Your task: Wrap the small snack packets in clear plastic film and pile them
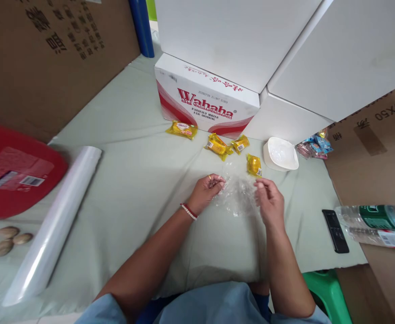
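Note:
Between my hands a crumpled sheet of clear plastic film (pixel 240 195) is stretched out over the cloth. My left hand (pixel 206 191) pinches its left side, a ring and a beaded bracelet showing on that arm. At the film's right edge, my right hand (pixel 270 200) has thumb and fingers closed on it. Just beyond lie several yellow-wrapped snack packs: one (pixel 253 165) close to my right hand, two more (pixel 218 146) behind the film, and another (pixel 182 129) against the carton. A white bowl (pixel 280 154) stands past my right hand.
A Wahaha water carton (pixel 207 99) and white boxes wall off the back. On the left are a red container (pixel 15 171), a white roll (pixel 54 225) and three walnuts (pixel 10 238). To the right lie a black phone (pixel 335 230), plastic bottles (pixel 376 220) and small packets (pixel 315 145).

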### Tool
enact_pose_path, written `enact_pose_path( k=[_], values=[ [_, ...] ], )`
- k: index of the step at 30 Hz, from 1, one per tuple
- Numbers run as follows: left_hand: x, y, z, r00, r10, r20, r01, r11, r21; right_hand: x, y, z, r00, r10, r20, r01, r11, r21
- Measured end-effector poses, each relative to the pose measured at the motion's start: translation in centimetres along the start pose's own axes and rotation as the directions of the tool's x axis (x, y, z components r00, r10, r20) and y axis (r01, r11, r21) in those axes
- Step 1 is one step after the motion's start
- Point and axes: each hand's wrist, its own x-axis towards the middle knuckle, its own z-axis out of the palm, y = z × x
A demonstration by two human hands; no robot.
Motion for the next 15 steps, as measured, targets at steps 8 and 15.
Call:
enact_pose_path(
  k=[8,15],
  values=[
    [0.7,0.2,-1.2,0.955,0.104,-0.277,-0.078,0.992,0.102,0.5,0.9,1.2,0.99,0.12,-0.077,-0.126,0.99,-0.068],
    [1.5,0.3,-2.2,0.894,0.164,-0.418,-0.102,0.981,0.166,-1.0,5.0,-6.8,0.881,0.282,-0.381,-0.372,0.909,-0.188]
  ],
)
